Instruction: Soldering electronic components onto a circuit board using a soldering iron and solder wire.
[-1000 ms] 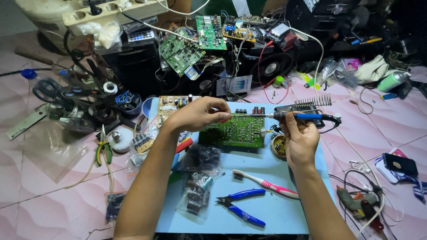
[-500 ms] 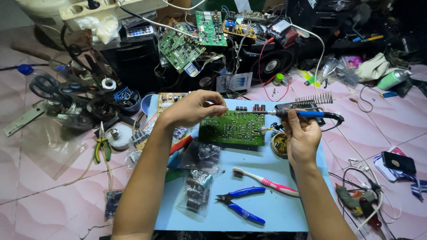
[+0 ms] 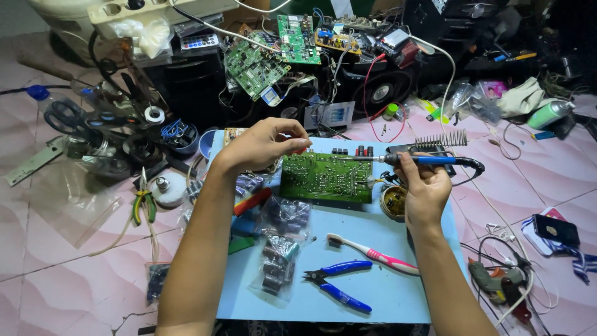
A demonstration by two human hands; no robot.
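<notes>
With the green circuit board lying flat on the blue mat, the right hand has its grip closed round the blue soldering iron, tip at the board's upper right edge, while the left hand pinches something small, too small to tell, over the board's upper left corner; best keep the tip steady on one joint.

On the mat, the circuit board lies behind the toothbrush (cutters nearest).
</notes>
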